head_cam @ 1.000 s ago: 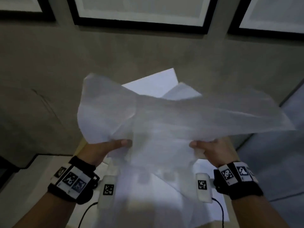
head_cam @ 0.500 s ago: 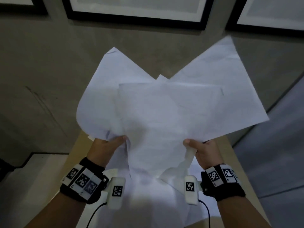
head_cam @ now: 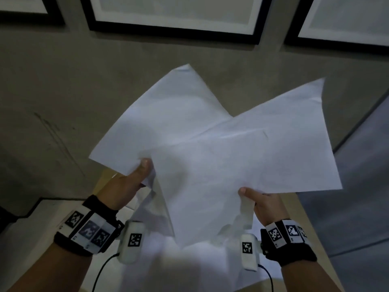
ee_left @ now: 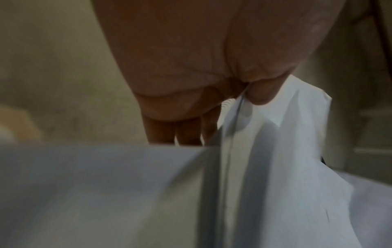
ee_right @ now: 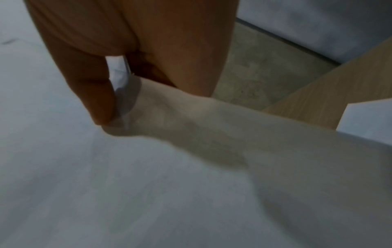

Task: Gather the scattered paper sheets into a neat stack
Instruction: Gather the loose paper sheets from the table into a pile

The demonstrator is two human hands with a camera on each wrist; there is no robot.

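In the head view, a loose bundle of thin white paper sheets (head_cam: pixel 210 165) is held up in the middle of the frame, in front of a grey-brown wall hung with black-framed pictures (head_cam: pixel 174 15) along the top edge. The left hand (head_cam: pixel 128 184), at centre left, pinches the lower left edge of the bundle with its thumb on top; the right hand (head_cam: pixel 263 205), at lower right, does the same on the lower right edge, its thumb pressed onto the front sheet. Compared with half a second ago, the sheets have swung: the left sheet's corner now points further up and right, and the right sheet has dropped and spread toward the right edge, so the fan is wider and the edges are no closer to lining up. More white paper lies low in the frame on a pale wooden tabletop (head_cam: pixel 311 228), so gathering looks unfinished, and the held sheets will probably need tapping square. In the left wrist view, the thumb (ee_left: pixel 258 95) and the fingers (ee_left: pixel 186 132) behind it are clamped on the top of several hanging sheets at centre right; the lower half is blurred paper. In the right wrist view, the thumb (ee_right: pixel 95 94) at upper left presses a fold of paper against the fingers, with the tabletop and another sheet's corner at right.
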